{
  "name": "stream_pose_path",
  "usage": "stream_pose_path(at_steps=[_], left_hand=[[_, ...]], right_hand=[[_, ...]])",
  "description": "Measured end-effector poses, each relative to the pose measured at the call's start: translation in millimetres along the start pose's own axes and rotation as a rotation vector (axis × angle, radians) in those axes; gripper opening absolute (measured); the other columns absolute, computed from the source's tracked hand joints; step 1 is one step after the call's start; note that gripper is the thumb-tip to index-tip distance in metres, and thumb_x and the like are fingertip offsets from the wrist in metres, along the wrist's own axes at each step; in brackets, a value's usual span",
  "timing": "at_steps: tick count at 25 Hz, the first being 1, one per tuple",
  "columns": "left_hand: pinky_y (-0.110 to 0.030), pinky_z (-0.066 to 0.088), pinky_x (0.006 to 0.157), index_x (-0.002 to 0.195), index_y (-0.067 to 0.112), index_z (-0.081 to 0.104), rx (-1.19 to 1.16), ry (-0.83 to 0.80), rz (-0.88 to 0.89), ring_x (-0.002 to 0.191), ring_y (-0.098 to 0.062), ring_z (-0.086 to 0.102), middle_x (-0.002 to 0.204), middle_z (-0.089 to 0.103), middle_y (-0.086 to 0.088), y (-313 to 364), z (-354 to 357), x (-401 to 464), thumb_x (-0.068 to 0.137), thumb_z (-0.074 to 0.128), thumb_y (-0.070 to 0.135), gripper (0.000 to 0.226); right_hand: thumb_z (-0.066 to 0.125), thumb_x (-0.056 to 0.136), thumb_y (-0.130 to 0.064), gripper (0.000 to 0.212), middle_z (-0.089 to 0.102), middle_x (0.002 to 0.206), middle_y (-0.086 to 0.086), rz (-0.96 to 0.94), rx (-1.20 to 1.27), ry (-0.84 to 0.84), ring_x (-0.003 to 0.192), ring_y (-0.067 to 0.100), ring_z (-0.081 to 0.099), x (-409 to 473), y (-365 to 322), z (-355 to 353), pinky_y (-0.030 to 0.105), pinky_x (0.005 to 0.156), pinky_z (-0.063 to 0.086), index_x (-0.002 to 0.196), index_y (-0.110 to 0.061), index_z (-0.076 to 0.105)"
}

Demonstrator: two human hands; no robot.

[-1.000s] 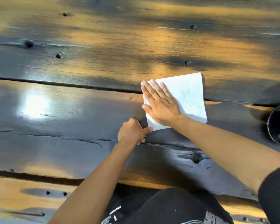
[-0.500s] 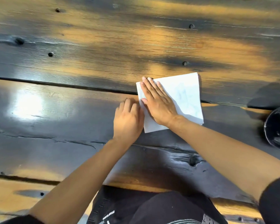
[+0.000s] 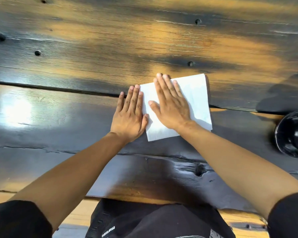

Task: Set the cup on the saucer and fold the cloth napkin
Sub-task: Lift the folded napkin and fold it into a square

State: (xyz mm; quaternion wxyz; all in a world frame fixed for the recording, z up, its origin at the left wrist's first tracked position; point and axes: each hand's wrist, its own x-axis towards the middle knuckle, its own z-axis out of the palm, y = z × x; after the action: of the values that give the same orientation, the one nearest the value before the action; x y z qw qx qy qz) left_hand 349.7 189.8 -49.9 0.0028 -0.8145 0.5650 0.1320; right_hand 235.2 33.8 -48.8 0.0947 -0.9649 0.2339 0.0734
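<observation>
Under 2 flat hands [image 3: 150, 114], napkin [image 3: 194, 93]

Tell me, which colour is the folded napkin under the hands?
White, plain; the napkin shows only in the head view.

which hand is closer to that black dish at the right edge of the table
Right. The right hand lies flat on the napkin, nearer the black dish; the left hand rests at the napkin's far-side edge.
</observation>
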Motion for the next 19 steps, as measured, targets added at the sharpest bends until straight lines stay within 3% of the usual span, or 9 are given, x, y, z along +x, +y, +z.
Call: stream_pose_path(at_steps=[5,9,12,15,19], left_hand=[[-0.056,0.005,0.128,0.160,-0.004,0.001,0.032,-0.079,-0.025,0.159,-0.035,-0.006,0.170,-0.006,-0.022,4,-3,1,0.105,0.012,0.042,0.073],[-0.056,0.003,0.128,0.160,-0.003,-0.002,0.036,-0.078,-0.030,0.159,-0.034,-0.011,0.170,-0.010,-0.021,2,-4,2,0.104,0.009,0.043,0.073],[-0.057,0.003,0.128,0.160,-0.003,0.000,0.012,-0.050,-0.028,0.159,-0.035,-0.008,0.170,-0.007,-0.022,3,-4,2,0.104,0.009,0.043,0.074],[-0.060,0.006,0.127,0.161,-0.003,0.004,-0.005,-0.033,-0.023,0.159,-0.037,-0.004,0.170,-0.002,-0.024,6,-4,2,0.104,0.014,0.044,0.074],[-0.057,0.002,0.128,0.163,0.010,-0.006,-0.003,-0.090,-0.017,0.159,-0.032,-0.012,0.171,-0.011,-0.016,8,-9,4,0.102,0.024,0.049,0.078]], right_hand=[[0.019,0.108,-0.054,0.076,0.001,0.173,0.010,0.093,-0.060,-0.078,0.160,0.026,0.000,-22,89,-16,0.047,0.130,0.008,0.163,-0.005,0.004],[0.013,0.106,-0.054,0.076,0.000,0.173,0.011,0.143,-0.077,-0.100,0.160,0.028,-0.001,-21,92,-20,0.048,0.130,0.004,0.163,-0.004,0.005],[0.008,0.106,-0.050,0.074,0.002,0.172,0.012,0.245,0.008,-0.045,0.160,0.029,-0.001,-15,59,-35,0.048,0.129,-0.001,0.163,-0.003,0.008],[0.008,0.106,-0.050,0.073,0.000,0.173,0.009,0.078,0.182,-0.029,0.160,0.025,-0.004,6,-15,-37,0.046,0.130,-0.001,0.164,-0.006,0.007],[0.009,0.104,-0.051,0.073,0.001,0.173,0.007,0.006,0.145,-0.090,0.160,0.023,-0.004,20,-63,-11,0.046,0.129,0.003,0.164,-0.008,0.006]])
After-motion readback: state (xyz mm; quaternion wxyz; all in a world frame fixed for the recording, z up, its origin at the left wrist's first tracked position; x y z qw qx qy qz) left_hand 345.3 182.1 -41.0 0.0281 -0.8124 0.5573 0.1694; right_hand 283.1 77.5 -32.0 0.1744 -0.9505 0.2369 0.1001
